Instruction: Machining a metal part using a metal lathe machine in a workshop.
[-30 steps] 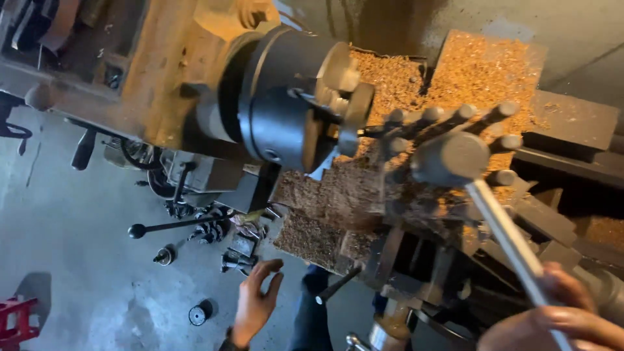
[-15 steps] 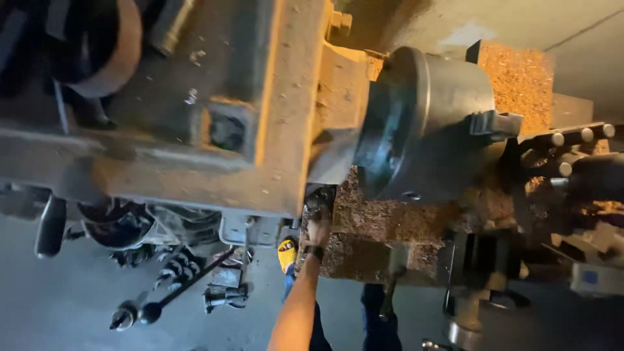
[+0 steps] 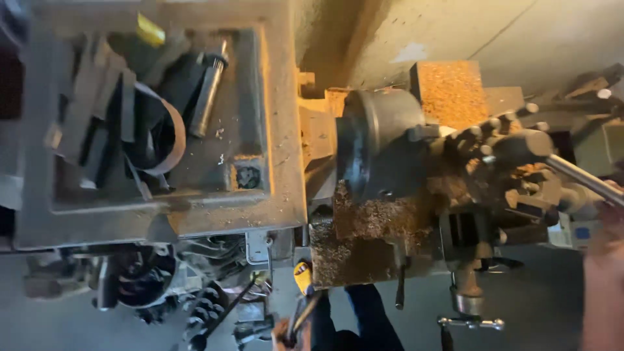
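I look down on an old metal lathe. Its round chuck [image 3: 374,146] sits in the middle, with the tool post [image 3: 500,153] just to its right. A long steel handle [image 3: 582,179] runs from the tool post to the right edge, where my right hand [image 3: 608,260], blurred, grips its end. My left hand [image 3: 283,333] shows only partly at the bottom edge. It is at the lower end of a dark rod below a yellow-tipped lever [image 3: 302,276], and its grip is hidden.
Brown chips cover the lathe bed [image 3: 364,227] and a tray behind the chuck [image 3: 448,91]. The headstock top [image 3: 162,130] holds a steel cylinder, metal strips and scrap. Levers and handwheels stick out along the front; my dark trouser legs [image 3: 364,322] stand below.
The view has swung left and pulled back, so the headstock top now fills the left. My left arm has dropped from the front controls to the bottom edge. My right hand and the handle are back in view.
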